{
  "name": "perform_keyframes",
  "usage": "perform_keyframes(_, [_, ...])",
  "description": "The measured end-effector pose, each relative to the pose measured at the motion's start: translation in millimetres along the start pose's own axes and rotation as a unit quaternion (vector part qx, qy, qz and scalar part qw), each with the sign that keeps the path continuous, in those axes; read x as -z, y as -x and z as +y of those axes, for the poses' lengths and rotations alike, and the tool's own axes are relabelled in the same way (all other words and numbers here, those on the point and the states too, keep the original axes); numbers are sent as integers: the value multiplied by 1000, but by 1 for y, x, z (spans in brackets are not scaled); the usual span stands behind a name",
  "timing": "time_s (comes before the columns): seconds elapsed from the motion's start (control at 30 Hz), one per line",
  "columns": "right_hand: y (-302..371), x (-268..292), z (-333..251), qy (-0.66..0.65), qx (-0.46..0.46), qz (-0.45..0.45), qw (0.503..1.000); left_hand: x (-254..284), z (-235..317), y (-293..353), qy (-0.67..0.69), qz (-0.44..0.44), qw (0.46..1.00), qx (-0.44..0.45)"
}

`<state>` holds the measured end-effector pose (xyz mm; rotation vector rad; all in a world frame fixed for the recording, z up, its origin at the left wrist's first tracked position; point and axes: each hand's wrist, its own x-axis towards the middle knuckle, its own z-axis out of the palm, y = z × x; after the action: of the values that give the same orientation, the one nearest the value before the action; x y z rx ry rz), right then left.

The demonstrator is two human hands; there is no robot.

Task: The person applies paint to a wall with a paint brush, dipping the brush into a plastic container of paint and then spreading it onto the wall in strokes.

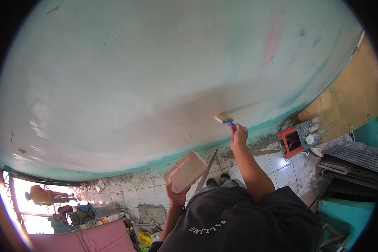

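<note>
My right hand [239, 135] is closed round the blue handle of a paintbrush [225, 119]. Its pale bristles are against or very near the wall [155, 84], which is whitish paint over green; a pinkish-brown patch spreads left of the brush. Lower down, my left hand [176, 195] grips a shallow rectangular plastic container [185, 171] by its near edge. Pale pinkish paint seems to fill it. The container is held apart from the wall, over the tiled floor. Part of my left hand's fingers is hidden beneath it.
A red plastic stool [292, 142] stands by the wall at right, beside a tan board [344, 88]. Stacked corrugated sheets [353, 157] lie farther right. White tiles [145, 195] cover the floor. A person [50, 196] is at the bright opening on the left, near a pink panel [88, 239].
</note>
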<state>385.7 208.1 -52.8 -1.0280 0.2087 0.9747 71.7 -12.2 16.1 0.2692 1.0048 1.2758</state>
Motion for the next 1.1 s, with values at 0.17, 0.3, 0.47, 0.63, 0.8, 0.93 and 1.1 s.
perform_keyframes(0.17, [77, -62, -119, -106, 108, -218, 964, -37, -5, -11, -7, -38, 999, -14])
perform_keyframes(0.3, [134, -88, -168, -80, 207, -282, 933, -26, -8, -20, 21, -41, 999, -17])
perform_keyframes(0.47, [51, -24, -88, 5, 187, -266, 946, -22, 9, -23, -7, -82, 996, -28])
perform_keyframes(0.63, [-27, 52, 7, 46, 89, 16, 995, -5, 37, -26, -22, -51, 998, -11])
perform_keyframes(0.8, [14, -12, -16, -30, 134, 33, 990, 32, 68, -39, -27, -90, 995, 23])
perform_keyframes(0.93, [108, -92, -99, -88, 249, -132, 955, 62, 90, -58, -32, -87, 995, 47])
perform_keyframes(1.1, [166, -110, -137, -170, 326, -268, 890, 66, 124, -82, -40, -132, 989, 60])
